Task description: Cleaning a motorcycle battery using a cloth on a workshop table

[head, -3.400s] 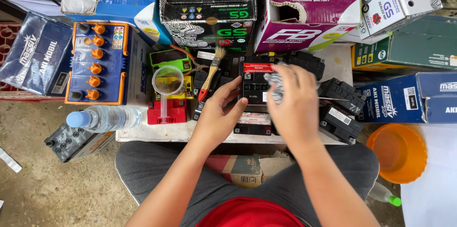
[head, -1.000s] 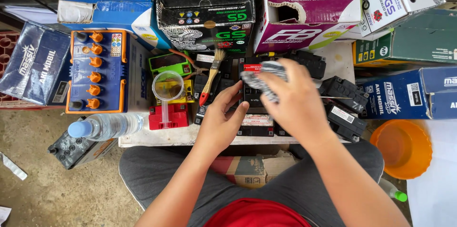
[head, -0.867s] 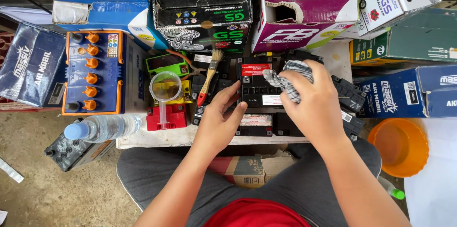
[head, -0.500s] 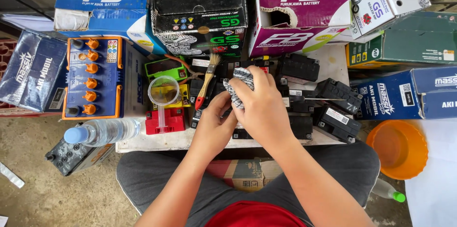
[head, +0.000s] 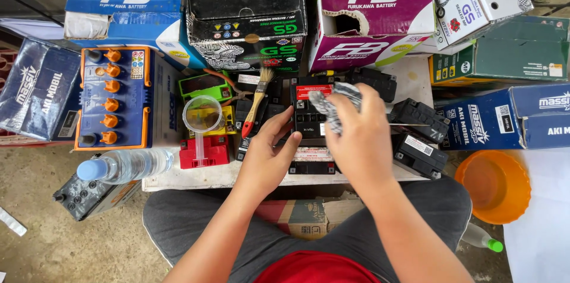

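A small black battery (head: 309, 115) with a red label stands on the low white table (head: 196, 175) in front of me. My left hand (head: 270, 152) steadies it, fingers against its left side. My right hand (head: 359, 134) is closed on a checked grey cloth (head: 330, 104) and presses it on the battery's top right. Several other small black batteries (head: 415, 134) lie around it.
A red-handled paintbrush (head: 256, 102), a clear funnel (head: 202, 120), a red battery (head: 206, 152) and a blue battery with orange caps (head: 113, 99) sit left. A water bottle (head: 122, 165) lies at the table edge. Cardboard boxes (head: 246, 13) ring the back; an orange bowl (head: 491, 187) stands right.
My right hand with the cloth has moved back and forth over the battery top, from the left side half a second ago to the right now. The left hand has stayed put.
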